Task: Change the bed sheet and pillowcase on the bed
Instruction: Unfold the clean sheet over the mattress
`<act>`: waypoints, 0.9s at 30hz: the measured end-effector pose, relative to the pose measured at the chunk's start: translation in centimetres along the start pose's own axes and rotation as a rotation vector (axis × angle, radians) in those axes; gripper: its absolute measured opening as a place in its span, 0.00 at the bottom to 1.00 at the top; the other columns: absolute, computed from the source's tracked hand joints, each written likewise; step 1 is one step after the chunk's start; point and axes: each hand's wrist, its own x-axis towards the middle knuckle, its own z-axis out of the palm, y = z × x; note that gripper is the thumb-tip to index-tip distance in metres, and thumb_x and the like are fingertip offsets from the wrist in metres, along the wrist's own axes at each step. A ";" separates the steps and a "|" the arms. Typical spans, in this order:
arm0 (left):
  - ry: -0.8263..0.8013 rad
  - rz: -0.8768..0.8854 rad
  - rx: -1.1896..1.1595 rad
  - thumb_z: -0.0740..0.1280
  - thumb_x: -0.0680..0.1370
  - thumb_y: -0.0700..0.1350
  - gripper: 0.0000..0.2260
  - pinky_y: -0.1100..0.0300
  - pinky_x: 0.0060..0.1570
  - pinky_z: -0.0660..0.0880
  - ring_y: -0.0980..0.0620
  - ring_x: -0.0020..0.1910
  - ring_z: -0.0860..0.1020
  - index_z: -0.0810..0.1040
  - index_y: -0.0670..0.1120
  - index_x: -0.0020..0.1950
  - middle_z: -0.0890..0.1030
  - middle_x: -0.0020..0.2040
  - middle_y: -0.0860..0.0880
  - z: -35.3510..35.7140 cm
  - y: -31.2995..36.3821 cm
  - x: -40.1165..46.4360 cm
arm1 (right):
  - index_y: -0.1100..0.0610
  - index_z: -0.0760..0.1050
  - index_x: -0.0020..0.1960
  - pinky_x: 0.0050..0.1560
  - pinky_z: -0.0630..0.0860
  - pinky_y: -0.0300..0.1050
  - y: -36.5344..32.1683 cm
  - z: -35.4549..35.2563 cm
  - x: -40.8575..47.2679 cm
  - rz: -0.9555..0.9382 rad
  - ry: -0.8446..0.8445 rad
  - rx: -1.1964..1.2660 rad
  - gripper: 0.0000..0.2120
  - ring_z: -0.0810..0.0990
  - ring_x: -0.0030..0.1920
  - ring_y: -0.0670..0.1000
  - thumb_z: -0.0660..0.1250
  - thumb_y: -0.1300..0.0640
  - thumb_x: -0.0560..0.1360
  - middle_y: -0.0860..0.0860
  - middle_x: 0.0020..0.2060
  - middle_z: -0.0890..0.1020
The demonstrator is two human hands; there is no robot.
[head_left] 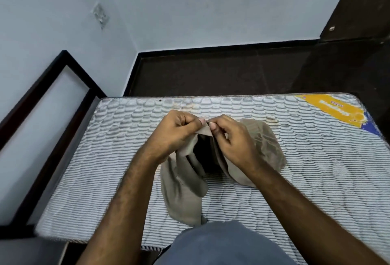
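Nearest the camera: a fold of blue-grey clothing at the bottom edge, with both forearms reaching forward over the bed
Mattress: bare striped quilted mattress, no sheet on it; some stains show near the far edge
Cloth: a beige cloth, soft and crumpled, lies mid-mattress, its lower part trailing toward the person and a bunched part resting to the right; whether it is the sheet or the pillowcase cannot be told
Left hand: left hand has fingers curled, pinching the raised upper edge of the cloth
Right hand: right hand likewise pinches that edge, thumb and fingers closed on it, just beside the left one
Opening: between the hands the fabric gapes into a dark hollow, so an open hem seems to be what they hold
Handling: I judge it light, limp and thin; it will sag and fold wherever unsupported, and is not fragile or slippery
Where to hold: best taken at the hem or corners, hands spread apart so it hangs flat
Far corner: an orange label on the mattress
Beyond: dark bed frame at left, dark floor, pale walls with a wall switch
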 end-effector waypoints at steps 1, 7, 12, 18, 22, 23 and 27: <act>-0.013 -0.009 -0.005 0.69 0.80 0.52 0.27 0.47 0.35 0.65 0.43 0.36 0.70 0.73 0.26 0.43 0.73 0.36 0.25 -0.2 -0.1 -0.4 | 0.56 0.81 0.57 0.50 0.77 0.50 0.0 0.0 0.0 -0.025 -0.017 0.021 0.10 0.81 0.50 0.47 0.61 0.55 0.85 0.46 0.47 0.81; 0.068 0.010 -0.067 0.68 0.82 0.49 0.25 0.45 0.34 0.66 0.42 0.36 0.72 0.74 0.25 0.43 0.72 0.36 0.23 -0.4 -0.4 -2.7 | 0.57 0.78 0.57 0.51 0.77 0.52 0.4 1.6 0.0 -0.113 -0.212 -0.068 0.13 0.80 0.51 0.49 0.58 0.55 0.79 0.47 0.49 0.81; 0.279 0.042 -0.058 0.69 0.81 0.47 0.24 0.50 0.32 0.65 0.45 0.32 0.68 0.71 0.29 0.37 0.70 0.29 0.33 -0.7 -0.3 -3.7 | 0.56 0.76 0.64 0.56 0.77 0.46 1.0 3.1 -1.5 -0.065 -0.302 0.014 0.15 0.80 0.56 0.48 0.59 0.55 0.79 0.48 0.55 0.81; 0.240 0.061 -0.272 0.68 0.82 0.40 0.14 0.57 0.38 0.75 0.44 0.37 0.77 0.80 0.29 0.43 0.79 0.37 0.35 -1.0 0.9 -5.2 | 0.42 0.68 0.46 0.41 0.73 0.37 1.5 4.9 -1.8 0.177 -0.156 -0.024 0.14 0.79 0.43 0.40 0.67 0.61 0.76 0.39 0.40 0.78; 0.270 0.106 -0.360 0.68 0.80 0.40 0.16 0.55 0.44 0.72 0.41 0.42 0.74 0.77 0.24 0.48 0.77 0.43 0.33 -2.5 1.3 -6.2 | 0.48 0.73 0.39 0.40 0.71 0.39 4.5 4.4 -1.2 0.395 -0.103 -0.035 0.14 0.78 0.39 0.43 0.64 0.66 0.75 0.43 0.35 0.79; 0.279 0.114 -0.298 0.68 0.80 0.40 0.15 0.55 0.45 0.71 0.44 0.41 0.74 0.78 0.26 0.44 0.78 0.40 0.35 -3.0 1.3 -6.1 | 0.51 0.72 0.36 0.37 0.70 0.40 5.0 3.9 -0.7 0.436 -0.073 -0.051 0.13 0.78 0.37 0.46 0.66 0.64 0.76 0.43 0.31 0.78; 0.291 0.102 -0.128 0.67 0.82 0.44 0.13 0.56 0.50 0.70 0.50 0.43 0.75 0.80 0.37 0.41 0.77 0.41 0.43 -4.9 0.8 -5.4 | 0.55 0.76 0.37 0.37 0.72 0.47 2.4 0.9 3.0 0.394 0.108 0.051 0.09 0.76 0.35 0.45 0.66 0.55 0.76 0.47 0.29 0.79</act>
